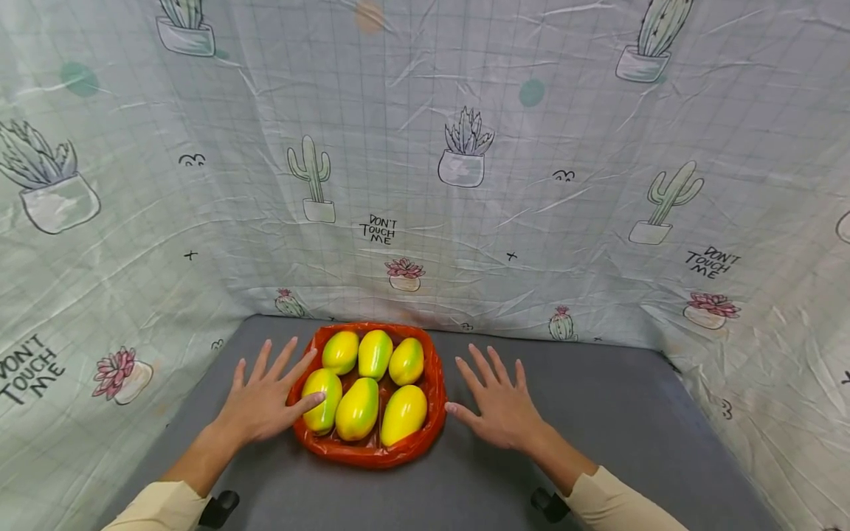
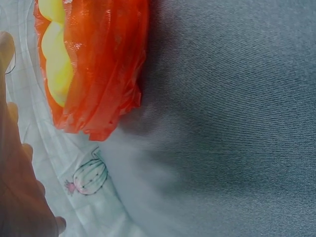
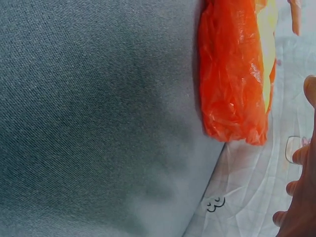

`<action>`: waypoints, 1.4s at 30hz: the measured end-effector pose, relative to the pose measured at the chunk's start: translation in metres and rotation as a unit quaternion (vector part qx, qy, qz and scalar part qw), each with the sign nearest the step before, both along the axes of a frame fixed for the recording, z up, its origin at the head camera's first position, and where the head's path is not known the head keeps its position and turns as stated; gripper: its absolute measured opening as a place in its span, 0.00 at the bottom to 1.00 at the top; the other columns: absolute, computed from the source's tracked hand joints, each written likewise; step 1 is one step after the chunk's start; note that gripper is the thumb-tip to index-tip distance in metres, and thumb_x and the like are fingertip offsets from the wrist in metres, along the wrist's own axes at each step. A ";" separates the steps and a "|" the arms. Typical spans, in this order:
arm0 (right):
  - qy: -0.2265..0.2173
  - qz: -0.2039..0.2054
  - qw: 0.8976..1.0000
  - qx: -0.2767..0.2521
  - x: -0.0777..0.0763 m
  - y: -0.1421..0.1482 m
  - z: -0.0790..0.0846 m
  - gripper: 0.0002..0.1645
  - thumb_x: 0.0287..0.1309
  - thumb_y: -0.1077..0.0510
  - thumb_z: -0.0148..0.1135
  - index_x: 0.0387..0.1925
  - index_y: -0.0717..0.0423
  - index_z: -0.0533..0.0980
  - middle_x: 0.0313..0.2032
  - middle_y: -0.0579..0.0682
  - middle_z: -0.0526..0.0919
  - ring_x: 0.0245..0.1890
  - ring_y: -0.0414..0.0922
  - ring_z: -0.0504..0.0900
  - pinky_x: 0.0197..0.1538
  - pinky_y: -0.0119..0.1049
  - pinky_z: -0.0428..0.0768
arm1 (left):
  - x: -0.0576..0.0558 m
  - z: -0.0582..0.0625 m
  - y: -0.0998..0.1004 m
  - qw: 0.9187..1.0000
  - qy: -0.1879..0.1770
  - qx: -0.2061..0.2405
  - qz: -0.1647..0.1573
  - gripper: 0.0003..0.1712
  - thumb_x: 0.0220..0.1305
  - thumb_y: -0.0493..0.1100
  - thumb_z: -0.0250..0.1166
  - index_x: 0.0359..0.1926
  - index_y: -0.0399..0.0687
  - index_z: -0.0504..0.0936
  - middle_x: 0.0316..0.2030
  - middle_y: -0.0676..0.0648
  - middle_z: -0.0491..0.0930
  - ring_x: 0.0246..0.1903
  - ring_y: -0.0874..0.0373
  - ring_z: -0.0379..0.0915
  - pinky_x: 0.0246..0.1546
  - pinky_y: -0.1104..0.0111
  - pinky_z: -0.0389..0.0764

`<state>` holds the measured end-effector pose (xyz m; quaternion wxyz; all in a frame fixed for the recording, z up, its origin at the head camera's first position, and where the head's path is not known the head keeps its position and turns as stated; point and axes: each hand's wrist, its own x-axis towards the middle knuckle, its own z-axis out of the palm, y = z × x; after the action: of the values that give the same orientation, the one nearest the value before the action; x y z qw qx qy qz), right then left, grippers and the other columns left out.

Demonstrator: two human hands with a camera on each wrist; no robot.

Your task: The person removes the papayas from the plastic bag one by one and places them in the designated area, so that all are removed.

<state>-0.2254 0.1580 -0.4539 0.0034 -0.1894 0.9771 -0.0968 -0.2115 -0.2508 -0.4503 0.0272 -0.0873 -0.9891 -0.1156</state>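
Several yellow-green mangoes (image 1: 357,408) lie in two rows inside a container wrapped in red plastic (image 1: 434,398). My left hand (image 1: 265,398) is spread out flat at the container's left side, its thumb overlapping the front left mango in the head view. On the other side, my right hand (image 1: 499,409) has its fingers fanned apart, the thumb tip close to the red rim. Neither hand grips anything. Both wrist views show the red plastic side (image 2: 106,64) with a hand raised above the table's level.
The container stands on a grey cloth-covered table (image 1: 598,413). Behind it and along both sides hangs a pale sheet (image 1: 412,184) printed with cacti and lettering. A dark strap piece (image 1: 219,509) shows below the left wrist, and another (image 1: 550,505) below the right.
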 end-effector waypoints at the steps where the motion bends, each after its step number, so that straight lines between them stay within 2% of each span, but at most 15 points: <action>1: -0.003 -0.001 1.000 0.001 0.000 0.000 -0.001 0.52 0.67 0.20 0.45 0.83 0.38 0.52 0.85 0.48 0.44 0.85 0.59 0.41 0.76 0.77 0.37 | -0.001 -0.001 -0.001 1.000 0.000 0.000 0.000 0.52 0.66 0.80 0.52 0.82 0.62 0.57 0.84 0.40 0.46 0.80 0.25 0.33 0.69 0.21 0.35; 7: -0.014 -0.001 1.000 0.004 -0.001 -0.001 -0.004 0.52 0.67 0.19 0.43 0.83 0.37 0.50 0.85 0.47 0.42 0.85 0.58 0.39 0.77 0.76 0.35 | -0.003 -0.005 -0.004 1.000 0.001 0.001 -0.002 0.52 0.66 0.80 0.52 0.82 0.62 0.56 0.84 0.41 0.45 0.80 0.25 0.33 0.69 0.22 0.34; 13: -0.017 0.008 1.000 -0.002 0.000 -0.002 -0.008 0.52 0.67 0.19 0.44 0.83 0.37 0.52 0.85 0.47 0.43 0.85 0.59 0.41 0.76 0.76 0.36 | -0.002 -0.007 -0.006 1.000 0.014 -0.001 -0.007 0.50 0.67 0.79 0.52 0.82 0.61 0.58 0.84 0.40 0.46 0.80 0.26 0.34 0.69 0.22 0.35; 19: -0.016 0.008 1.000 -0.001 -0.001 -0.002 -0.009 0.52 0.67 0.19 0.43 0.83 0.38 0.52 0.85 0.46 0.44 0.85 0.59 0.40 0.77 0.76 0.36 | -0.002 -0.012 -0.009 1.000 0.009 0.006 -0.008 0.50 0.67 0.78 0.53 0.82 0.61 0.59 0.84 0.40 0.45 0.80 0.27 0.34 0.70 0.23 0.35; 30: -0.027 0.007 1.000 -0.008 0.000 -0.001 -0.014 0.51 0.67 0.20 0.45 0.82 0.38 0.54 0.85 0.47 0.45 0.85 0.59 0.41 0.76 0.77 0.36 | -0.004 -0.020 -0.014 1.000 0.006 0.014 -0.017 0.50 0.67 0.78 0.54 0.81 0.59 0.60 0.83 0.38 0.47 0.80 0.26 0.38 0.71 0.25 0.43; 36: -0.026 0.004 1.000 -0.002 0.000 -0.001 -0.018 0.51 0.67 0.20 0.44 0.82 0.38 0.55 0.85 0.47 0.46 0.85 0.59 0.43 0.76 0.77 0.39 | -0.005 -0.023 -0.019 0.999 -0.016 0.042 -0.020 0.50 0.68 0.77 0.54 0.82 0.60 0.58 0.83 0.36 0.47 0.79 0.25 0.40 0.71 0.26 0.45; 42: -0.034 0.004 0.999 0.001 0.003 -0.003 -0.022 0.52 0.66 0.18 0.43 0.82 0.38 0.55 0.85 0.46 0.46 0.85 0.59 0.43 0.76 0.77 0.41 | -0.007 -0.024 -0.025 0.995 -0.046 0.088 -0.028 0.47 0.71 0.73 0.53 0.82 0.59 0.57 0.82 0.33 0.48 0.78 0.24 0.42 0.68 0.23 0.50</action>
<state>-0.2224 0.1555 -0.4761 0.0372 -0.1895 0.9758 -0.1023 -0.2185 -0.2756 -0.4747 -0.0141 -0.1068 -0.9725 -0.2066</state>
